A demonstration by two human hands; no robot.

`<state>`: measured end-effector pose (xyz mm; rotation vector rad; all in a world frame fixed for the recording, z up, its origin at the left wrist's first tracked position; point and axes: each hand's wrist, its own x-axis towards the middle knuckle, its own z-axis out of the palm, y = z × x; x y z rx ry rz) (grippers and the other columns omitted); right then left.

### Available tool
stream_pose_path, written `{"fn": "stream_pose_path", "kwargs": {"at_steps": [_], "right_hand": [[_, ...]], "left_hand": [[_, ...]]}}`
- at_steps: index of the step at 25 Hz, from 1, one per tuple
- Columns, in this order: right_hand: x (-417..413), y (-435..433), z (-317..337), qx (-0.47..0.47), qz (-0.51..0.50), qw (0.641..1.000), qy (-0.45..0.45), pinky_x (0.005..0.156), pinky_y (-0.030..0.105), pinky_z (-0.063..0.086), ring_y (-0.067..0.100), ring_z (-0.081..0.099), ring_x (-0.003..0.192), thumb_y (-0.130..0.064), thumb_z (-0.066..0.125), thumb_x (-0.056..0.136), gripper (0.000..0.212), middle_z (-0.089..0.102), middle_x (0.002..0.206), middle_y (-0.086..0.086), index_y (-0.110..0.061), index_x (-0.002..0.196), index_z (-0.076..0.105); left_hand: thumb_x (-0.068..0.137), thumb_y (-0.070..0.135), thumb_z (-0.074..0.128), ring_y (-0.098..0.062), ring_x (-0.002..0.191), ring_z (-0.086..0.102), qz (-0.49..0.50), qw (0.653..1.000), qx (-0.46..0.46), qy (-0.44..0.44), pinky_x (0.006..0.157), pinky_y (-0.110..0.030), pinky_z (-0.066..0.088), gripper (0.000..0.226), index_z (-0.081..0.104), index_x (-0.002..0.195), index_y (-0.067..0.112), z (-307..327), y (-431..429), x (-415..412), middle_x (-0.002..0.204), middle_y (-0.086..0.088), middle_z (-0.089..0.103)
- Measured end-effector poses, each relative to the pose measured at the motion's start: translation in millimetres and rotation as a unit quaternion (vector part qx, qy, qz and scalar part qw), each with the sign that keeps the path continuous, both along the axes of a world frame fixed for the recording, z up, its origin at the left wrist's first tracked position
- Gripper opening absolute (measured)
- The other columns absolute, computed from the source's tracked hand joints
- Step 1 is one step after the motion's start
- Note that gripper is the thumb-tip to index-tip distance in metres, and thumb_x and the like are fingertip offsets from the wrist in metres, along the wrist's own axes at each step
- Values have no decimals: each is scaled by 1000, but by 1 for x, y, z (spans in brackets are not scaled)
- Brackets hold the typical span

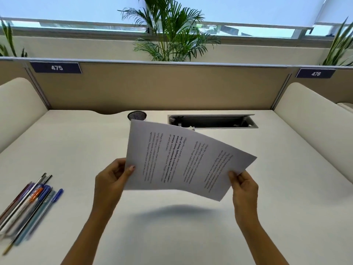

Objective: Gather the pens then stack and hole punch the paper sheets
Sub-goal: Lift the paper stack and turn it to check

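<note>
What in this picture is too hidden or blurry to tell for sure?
Head view, the only one:
- paper sheets: the top page hides how many lie under it; most of its print is too small to read.
- pens: blurred and cut by the left edge, so no count.
- mesh cup: lower part behind the sheets; contents unseen.
- left hand and right hand: fingers hidden behind the sheets.
</note>
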<state>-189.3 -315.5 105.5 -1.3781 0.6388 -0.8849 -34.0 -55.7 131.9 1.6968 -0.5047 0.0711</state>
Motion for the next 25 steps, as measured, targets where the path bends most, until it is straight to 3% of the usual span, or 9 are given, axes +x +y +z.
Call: {"fn": "stream_pose_path", "kwargs": {"at_steps": [3,5,7,9,11,15,18,21,25], "right_hand": [[0,1,-7,-21,-10,1000,4,72,14,53,6,65,84,-7,55,94,21,72,93,-8,-25,97,65],[-3,3,-22,-24,-1,999,30,70,14,53,11,66,86,-6,56,93,21,72,91,-7,-26,91,64],[-7,7,-34,-25,20,998,60,71,16,54,20,66,90,-6,55,93,17,71,93,1,-20,89,63],[-8,8,-40,-18,17,998,64,73,16,54,22,66,92,-6,53,94,15,70,96,5,-17,90,62],[-7,7,-39,-18,-2,998,66,72,13,53,22,65,92,-5,52,95,16,69,97,5,-17,89,61],[-7,8,-51,-5,3,996,88,71,12,53,22,64,96,-6,53,94,15,69,98,3,-18,90,61],[-6,4,-54,1,5,995,99,72,14,53,20,65,98,-10,54,94,14,70,98,-2,-22,91,62],[2,-4,-44,5,-8,996,94,77,17,55,14,65,101,-17,56,93,17,68,108,-4,-22,108,61],[19,-8,-32,77,-64,989,113,95,28,40,13,50,118,-23,63,88,55,49,134,-8,-26,137,38]], "left_hand": [[88,19,60,-6,83,67,58,998,-18,6,66,-12,53,10,65,95,15,-20,-10,-12,94,14,70],[88,13,61,-14,78,66,88,995,-7,38,60,-8,49,7,64,94,12,-39,-15,-23,83,6,72],[87,11,62,-19,76,64,103,992,3,66,56,-7,46,9,63,88,20,-50,-17,-32,78,8,69],[87,17,61,-12,75,64,112,992,13,58,55,-8,47,17,60,80,33,-54,-17,-34,78,14,69],[87,18,60,-5,77,63,121,991,14,57,57,-9,48,17,59,78,32,-55,-16,-34,83,22,67],[90,10,57,-18,68,59,127,989,51,58,55,-6,43,18,56,79,24,-64,-20,-38,75,7,67],[91,7,55,-12,63,56,137,987,75,41,52,-4,39,15,57,78,13,-64,-23,-38,73,-6,63],[91,7,57,-12,67,60,142,986,65,59,53,-9,43,11,66,86,10,-59,-30,-27,75,6,68],[89,4,60,-15,70,60,178,975,-10,129,68,-20,49,14,70,96,8,-50,-53,-7,86,-3,70]]}}
